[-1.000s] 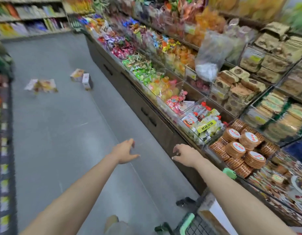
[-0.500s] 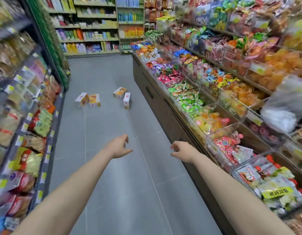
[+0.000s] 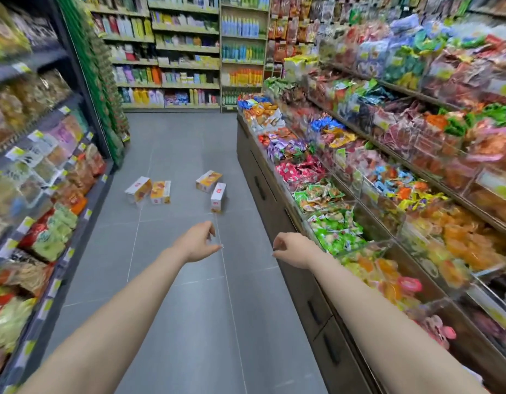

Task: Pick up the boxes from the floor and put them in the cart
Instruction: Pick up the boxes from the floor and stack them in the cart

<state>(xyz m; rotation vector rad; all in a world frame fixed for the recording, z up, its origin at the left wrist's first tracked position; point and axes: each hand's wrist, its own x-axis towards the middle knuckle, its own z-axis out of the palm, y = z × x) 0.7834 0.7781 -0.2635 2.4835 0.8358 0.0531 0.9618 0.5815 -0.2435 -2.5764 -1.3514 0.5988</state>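
We hold both arms out ahead of us down the aisle, and neither grip has anything in it: the left hand (image 3: 199,242) hangs with loosely curled fingers, the right hand (image 3: 293,249) likewise, both released and empty. The boxes lie on the grey floor (image 3: 189,322) well beyond our grips, in two pairs: a white-and-orange box (image 3: 138,189) touching or just beside an orange box (image 3: 160,192) ahead and to the left of the left hand, and a tilted orange box (image 3: 208,181) with a white upright box (image 3: 218,197) just beside it, almost straight ahead of the left hand. The cart is not in view (so we cannot say where it stands from here). The step in hand, as we judge it, is the approach: we should walk up until the nearest box sits under our grips, crouch, and take the white upright box first, fingers round its narrow sides, since it looks ready to tip. For room, the floor between us and the boxes offers a wide lane; the dark cabinet front (image 3: 303,280) under the snack bins (image 3: 340,231) runs close beside the right hand, and the left shelving (image 3: 47,217) edges the other side, so we do best keeping to the middle.
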